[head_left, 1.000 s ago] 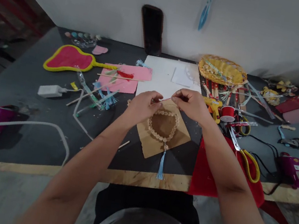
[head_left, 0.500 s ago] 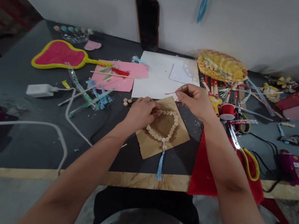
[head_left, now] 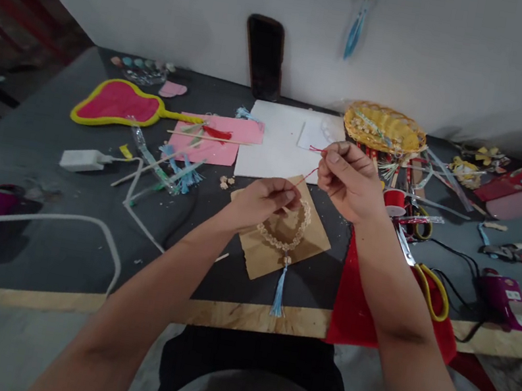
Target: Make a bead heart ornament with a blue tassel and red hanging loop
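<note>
A loop of small pale beads (head_left: 277, 245) lies on a square of brown paper (head_left: 253, 268), with a light blue tassel (head_left: 279, 295) hanging from its near end toward the table edge. At the loop's far end, my left hand (head_left: 262, 204) is closed in a pinch where a red thread (head_left: 309, 175) meets the beads; its fingertips partly hide that spot. Up and to the right, my right hand (head_left: 350, 178) pinches the same thread, which stretches between the two hands. A short tail of thread pokes out left of the right fingertips.
Scissors with yellow handles (head_left: 432, 291) and a red spool (head_left: 394, 200) lie by my right forearm on and near red cloth (head_left: 357, 305). Behind are a yellow basket (head_left: 385, 128), white board (head_left: 262, 156) and leaning phone (head_left: 265, 56). A pink-and-yellow fan shape (head_left: 120, 105) and white cable (head_left: 87, 218) are left.
My right hand has turned and lifted slightly, the thread now drawn between both hands. My left hand has shifted right and a little nearer me along the loop's end. The view has tilted slightly.
</note>
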Demonstrator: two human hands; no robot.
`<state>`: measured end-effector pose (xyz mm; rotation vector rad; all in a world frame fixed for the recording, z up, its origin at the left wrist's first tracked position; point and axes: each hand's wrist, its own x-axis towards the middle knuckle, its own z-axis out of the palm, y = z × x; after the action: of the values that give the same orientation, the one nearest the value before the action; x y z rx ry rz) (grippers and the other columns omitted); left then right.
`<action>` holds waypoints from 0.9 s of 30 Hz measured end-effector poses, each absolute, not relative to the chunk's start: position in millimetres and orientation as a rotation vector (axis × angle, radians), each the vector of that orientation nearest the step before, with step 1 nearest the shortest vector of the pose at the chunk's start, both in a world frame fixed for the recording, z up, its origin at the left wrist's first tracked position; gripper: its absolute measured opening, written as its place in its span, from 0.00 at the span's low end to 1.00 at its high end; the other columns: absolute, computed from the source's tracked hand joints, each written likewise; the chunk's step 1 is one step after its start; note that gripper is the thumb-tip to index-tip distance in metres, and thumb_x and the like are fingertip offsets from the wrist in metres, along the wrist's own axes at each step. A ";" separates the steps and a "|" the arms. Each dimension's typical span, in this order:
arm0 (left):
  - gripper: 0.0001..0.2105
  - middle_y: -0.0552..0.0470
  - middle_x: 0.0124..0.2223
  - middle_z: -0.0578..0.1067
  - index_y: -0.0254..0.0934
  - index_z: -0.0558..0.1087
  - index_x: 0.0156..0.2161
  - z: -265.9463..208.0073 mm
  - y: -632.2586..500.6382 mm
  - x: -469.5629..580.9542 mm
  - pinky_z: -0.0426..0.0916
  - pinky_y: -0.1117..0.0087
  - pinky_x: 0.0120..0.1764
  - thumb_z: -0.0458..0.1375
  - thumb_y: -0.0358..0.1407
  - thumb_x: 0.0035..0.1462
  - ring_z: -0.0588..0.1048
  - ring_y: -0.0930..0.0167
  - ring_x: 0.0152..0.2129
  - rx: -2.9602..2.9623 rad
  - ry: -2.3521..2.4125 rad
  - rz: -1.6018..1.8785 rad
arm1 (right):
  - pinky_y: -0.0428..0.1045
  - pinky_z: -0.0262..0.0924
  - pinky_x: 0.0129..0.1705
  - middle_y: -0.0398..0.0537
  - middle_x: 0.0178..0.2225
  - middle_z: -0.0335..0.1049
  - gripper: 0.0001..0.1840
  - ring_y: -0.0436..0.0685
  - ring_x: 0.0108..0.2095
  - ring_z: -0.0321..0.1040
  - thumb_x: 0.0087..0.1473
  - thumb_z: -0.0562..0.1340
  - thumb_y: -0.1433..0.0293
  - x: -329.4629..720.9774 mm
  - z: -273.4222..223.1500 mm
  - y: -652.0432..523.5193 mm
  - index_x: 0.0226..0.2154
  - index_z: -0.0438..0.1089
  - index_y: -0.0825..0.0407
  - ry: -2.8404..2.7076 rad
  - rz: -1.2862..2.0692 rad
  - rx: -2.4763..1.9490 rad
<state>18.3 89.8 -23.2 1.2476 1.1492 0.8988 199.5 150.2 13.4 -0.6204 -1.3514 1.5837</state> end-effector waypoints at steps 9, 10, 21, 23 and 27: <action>0.06 0.43 0.35 0.83 0.32 0.78 0.35 -9.1 77.2 13.0 0.74 0.76 0.24 0.67 0.34 0.56 0.80 0.71 0.25 0.594 0.994 0.916 | 0.51 0.60 0.41 0.46 0.29 0.69 0.09 0.55 0.35 0.65 0.59 0.61 0.70 214.6 19.1 148.9 0.27 0.68 0.51 -2.480 0.656 -0.437; 0.06 0.43 0.35 0.83 0.32 0.78 0.35 -9.8 77.1 12.3 0.75 0.76 0.24 0.66 0.34 0.56 0.80 0.71 0.26 0.587 0.989 0.907 | 0.51 0.59 0.41 0.46 0.28 0.68 0.10 0.55 0.35 0.64 0.59 0.60 0.71 213.8 19.5 148.3 0.26 0.67 0.51 -2.520 0.595 -0.424; 0.03 0.48 0.28 0.80 0.30 0.79 0.32 -15.3 77.4 13.1 0.74 0.78 0.23 0.69 0.29 0.52 0.76 0.76 0.20 0.558 0.964 0.941 | 0.53 0.60 0.43 0.49 0.29 0.69 0.09 0.56 0.35 0.64 0.60 0.58 0.74 208.2 17.1 146.4 0.28 0.70 0.52 -2.592 0.370 -0.443; 0.07 0.50 0.27 0.79 0.30 0.79 0.31 -17.6 77.5 12.9 0.72 0.79 0.23 0.71 0.30 0.48 0.74 0.77 0.19 0.587 0.951 0.960 | 0.53 0.61 0.44 0.50 0.33 0.72 0.08 0.57 0.37 0.67 0.60 0.59 0.73 210.0 16.9 147.5 0.31 0.72 0.53 -2.567 0.420 -0.464; 0.18 0.52 0.26 0.78 0.30 0.77 0.37 -19.6 76.4 11.7 0.70 0.80 0.23 0.75 0.36 0.42 0.73 0.79 0.18 0.649 0.940 1.046 | 0.54 0.65 0.46 0.55 0.48 0.73 0.12 0.59 0.49 0.68 0.61 0.61 0.67 216.9 19.7 149.9 0.46 0.73 0.52 -2.382 0.603 -0.599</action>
<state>11.7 76.4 -19.6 0.6488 0.9395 1.0460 216.9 149.9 19.7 -0.5990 -2.3825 0.6027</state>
